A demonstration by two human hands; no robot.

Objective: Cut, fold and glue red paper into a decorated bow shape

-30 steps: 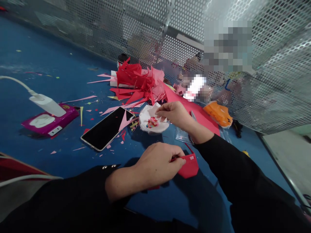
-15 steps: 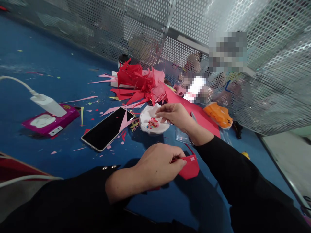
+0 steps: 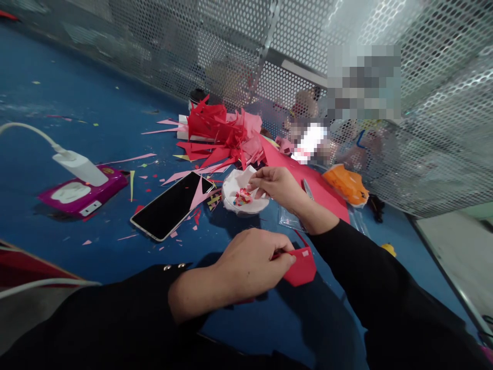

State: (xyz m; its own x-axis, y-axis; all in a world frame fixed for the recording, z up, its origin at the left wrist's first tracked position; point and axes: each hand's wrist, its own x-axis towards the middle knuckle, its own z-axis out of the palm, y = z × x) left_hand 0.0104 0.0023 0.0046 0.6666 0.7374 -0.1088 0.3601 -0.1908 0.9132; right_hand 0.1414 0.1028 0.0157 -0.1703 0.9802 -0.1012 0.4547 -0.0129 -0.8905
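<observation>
In the head view my left hand [image 3: 248, 262] is closed around a red folded paper piece [image 3: 302, 270], which bears a small pale patch near its top edge. My right hand [image 3: 280, 190] reaches over a white bowl [image 3: 248, 208] with a crumpled lining. Thumb and fingertips are drawn together at the bowl's right side; whatever lies between them is too small to make out. Inside the bowl is a little heap of colourful paper bits [image 3: 242, 197]. A smartphone [image 3: 169, 208] lies left of the bowl, with a pink paper strip [image 3: 199, 196] across its corner.
A heap of red and pink paper scraps [image 3: 219, 128] lies behind the bowl, beside a large red sheet [image 3: 321, 182]. Left is a purple power strip [image 3: 82, 198] with a white charger [image 3: 80, 168]. Orange packaging [image 3: 346, 185] sits right, before a perforated metal screen [image 3: 162, 51].
My right hand has lowered very slightly, its fingers still together over the bowl. My left hand keeps its hold on the red paper. The view has shifted a little.
</observation>
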